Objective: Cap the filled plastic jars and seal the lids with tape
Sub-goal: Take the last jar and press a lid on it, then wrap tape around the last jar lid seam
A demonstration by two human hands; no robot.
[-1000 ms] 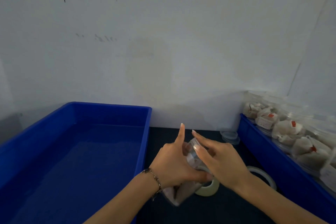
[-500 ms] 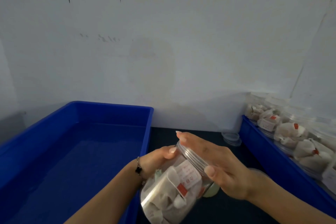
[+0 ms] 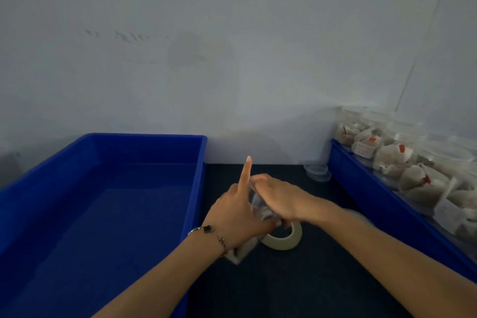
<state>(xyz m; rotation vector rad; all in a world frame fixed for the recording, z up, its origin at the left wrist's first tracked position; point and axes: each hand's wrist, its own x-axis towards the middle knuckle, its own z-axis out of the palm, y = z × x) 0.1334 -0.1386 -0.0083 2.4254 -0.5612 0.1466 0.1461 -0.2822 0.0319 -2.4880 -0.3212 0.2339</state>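
Two blue bins [image 3: 103, 201] flanked dark tabletop [image 3: 309, 279]; right bin [image 3: 361, 183] packed with filled jars [image 3: 395, 160]. Between them, tilted jar [image 3: 258, 208] clutched by left hand [image 3: 237, 219], index finger raised, and covered at lid end by right hand [image 3: 281, 199]. Just beside, tape roll [image 3: 284, 236]; farther back, spare lids [image 3: 317, 173].

Two blue trays: an empty one [image 3: 103, 214] on the left, one [image 3: 361, 175] on the right packed with filled jars [image 3: 395, 160], too overlapped to count exactly. One held jar [image 3: 258, 208]. One tape roll [image 3: 284, 237]. One stack of loose lids [image 3: 317, 171]. Two hands, left [image 3: 237, 217] and right [image 3: 281, 199]. One bracelet [image 3: 211, 233].
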